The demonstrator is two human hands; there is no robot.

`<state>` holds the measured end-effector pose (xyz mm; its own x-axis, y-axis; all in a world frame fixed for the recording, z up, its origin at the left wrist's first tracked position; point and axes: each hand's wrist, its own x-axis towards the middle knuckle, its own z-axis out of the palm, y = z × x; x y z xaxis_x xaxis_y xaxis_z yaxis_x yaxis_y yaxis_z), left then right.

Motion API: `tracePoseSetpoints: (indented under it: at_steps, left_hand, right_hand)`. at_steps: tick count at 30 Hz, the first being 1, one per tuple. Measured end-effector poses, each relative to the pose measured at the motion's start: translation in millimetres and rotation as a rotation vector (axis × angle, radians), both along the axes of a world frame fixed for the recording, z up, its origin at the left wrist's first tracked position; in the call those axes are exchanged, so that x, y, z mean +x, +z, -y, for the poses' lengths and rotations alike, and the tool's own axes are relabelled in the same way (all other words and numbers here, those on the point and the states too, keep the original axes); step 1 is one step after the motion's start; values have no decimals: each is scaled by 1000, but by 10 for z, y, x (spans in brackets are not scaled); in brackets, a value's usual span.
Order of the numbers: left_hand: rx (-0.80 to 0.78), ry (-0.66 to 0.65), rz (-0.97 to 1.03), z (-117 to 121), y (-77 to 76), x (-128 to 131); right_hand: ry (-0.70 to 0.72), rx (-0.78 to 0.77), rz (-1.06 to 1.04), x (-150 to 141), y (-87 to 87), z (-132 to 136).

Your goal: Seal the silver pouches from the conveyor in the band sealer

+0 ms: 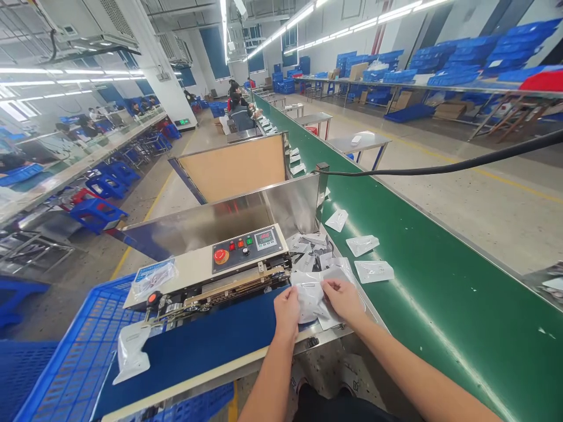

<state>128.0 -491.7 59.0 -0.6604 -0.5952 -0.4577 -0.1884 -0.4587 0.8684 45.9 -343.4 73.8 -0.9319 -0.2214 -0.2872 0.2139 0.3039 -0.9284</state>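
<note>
Between my hands is a white plastic pouch (308,298), held at the right end of a sealing machine (206,266). My left hand (287,313) pinches its left edge, while my right hand (345,299) is closed on the right side near the top. More white pouches (314,249) lie in a heap just behind my hands. The machine's blue belt (211,346) runs off to the left, where another filled pouch (132,351) rests at its far end. A control panel (246,249) with a red knob and lit display faces up on the machine.
To the right runs a long green conveyor belt (440,310) with several pouches (373,271) on it. A blue plastic basket (79,346) stands at the machine's left end. Metal partitions (229,214) rise behind the machine. A black cable (440,170) crosses above the conveyor.
</note>
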Motion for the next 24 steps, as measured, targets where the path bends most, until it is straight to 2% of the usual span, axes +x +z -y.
tracePoseSetpoints:
  at_steps: [3, 6, 9, 12, 16, 18, 20, 22, 24]
  left_hand:
    - [71, 50, -5, 102, -105, -190]
    - [110, 118, -8, 205, -154, -193]
    - [109, 195, -2, 339, -181, -55]
    - [79, 267, 9, 517, -200, 135]
    - [22, 331, 43, 782, -204, 384]
    - [-5, 360, 63, 905, -189, 504]
    - [-34, 403, 89, 1012, -161, 637]
    - [-76, 473, 116, 1090, -122, 801]
    - [-190, 583, 126, 1130, -79, 1009]
  right_hand:
    - [2, 32, 38, -217, -59, 195]
    - [52, 22, 89, -331, -115, 365]
    - [132, -13, 121, -308, -177, 552]
    - [194, -32, 151, -167, -215, 757]
    - [286, -63, 165, 51, -158, 843]
    - [293, -95, 147, 64, -104, 699]
    - [236, -125, 114, -53, -88, 408]
    - [102, -97, 79, -300, -154, -8]
    - [-120, 23, 49, -613, -314, -502]
